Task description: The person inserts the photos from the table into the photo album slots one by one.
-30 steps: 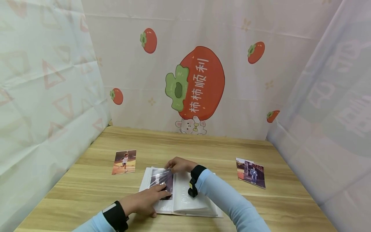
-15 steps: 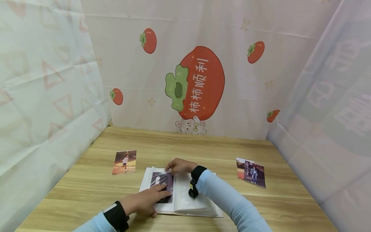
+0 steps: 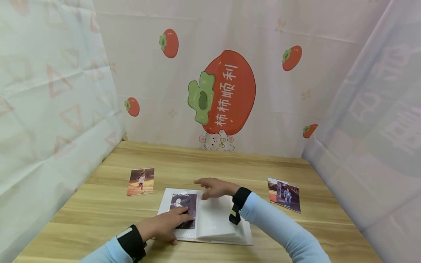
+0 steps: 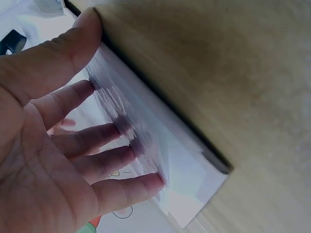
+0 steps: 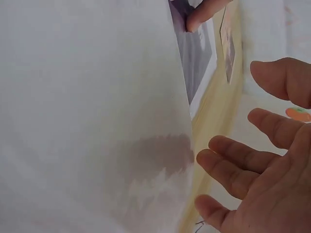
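A white photo album [image 3: 217, 219] lies spread on the table, a dark photo [image 3: 184, 201] in the clear sleeve of its left page. My left hand [image 3: 166, 223] rests on that page, fingers spread over the photo; in the left wrist view its fingertips [image 4: 154, 182] press on the shiny sleeve. Above the top of the right page hovers my right hand [image 3: 215, 188], fingers extended and holding nothing. The right wrist view shows this hand [image 5: 262, 165] beside the white page [image 5: 97, 97], with a left fingertip on the photo beyond.
A photo of a running child [image 3: 140, 181] lies on the table left of the album. Two overlapping photos [image 3: 287, 195] lie to the right. Printed cloth walls [image 3: 151, 84] enclose the wooden table [image 3: 250, 164] at the back and both sides.
My right hand has let go of the sleeve's top edge and moved up and right. The photo slid slightly down in the sleeve. My left hand stays in place.
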### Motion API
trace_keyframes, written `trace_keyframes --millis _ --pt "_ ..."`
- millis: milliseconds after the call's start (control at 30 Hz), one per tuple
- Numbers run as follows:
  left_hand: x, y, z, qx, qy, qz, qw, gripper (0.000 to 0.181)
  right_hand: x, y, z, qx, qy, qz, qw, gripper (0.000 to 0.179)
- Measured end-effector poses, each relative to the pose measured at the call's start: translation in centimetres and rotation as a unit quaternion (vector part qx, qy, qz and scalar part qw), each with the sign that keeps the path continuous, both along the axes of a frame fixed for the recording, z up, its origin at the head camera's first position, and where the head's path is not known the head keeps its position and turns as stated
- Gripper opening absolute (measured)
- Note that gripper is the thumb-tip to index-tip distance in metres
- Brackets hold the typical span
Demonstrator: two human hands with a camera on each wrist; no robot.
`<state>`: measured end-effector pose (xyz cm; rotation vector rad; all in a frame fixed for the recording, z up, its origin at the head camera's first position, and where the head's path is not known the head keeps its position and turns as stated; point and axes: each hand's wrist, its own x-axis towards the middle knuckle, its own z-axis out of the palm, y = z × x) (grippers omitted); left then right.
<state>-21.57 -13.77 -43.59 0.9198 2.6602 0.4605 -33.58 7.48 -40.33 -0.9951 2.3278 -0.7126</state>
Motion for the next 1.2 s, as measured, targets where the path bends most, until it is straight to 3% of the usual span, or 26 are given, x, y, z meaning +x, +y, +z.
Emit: trace_keyframes --millis 100,333,667,1000,1200 --pt "0.0 -0.1 0.1 -0.002 0.003 0.000 1.0000 0.069 0.8 1.4 0.5 0.007 0.025 0.012 0.9996 0.061" --pt "-0.1 -0.1 -0.1 0.002 0.004 -0.004 1.0000 0.068 3.5 4.7 0.5 0.043 0.136 0.052 0.9884 0.063" --pt "0.0 -0.1 -0.2 0.008 0.012 -0.004 0.9999 0.069 6.3 9.2 -0.4 0.039 0.128 0.011 0.9910 0.067" --pt "0.0 -0.2 -0.2 0.011 0.024 -0.008 0.9996 0.071 7.2 10.4 -2.2 0.041 0.133 -0.002 0.9902 0.060" --pt "0.0 -0.1 -0.2 0.008 0.023 -0.004 0.9997 0.069 7.2 10.3 -2.5 0.037 0.137 -0.005 0.9899 0.060"
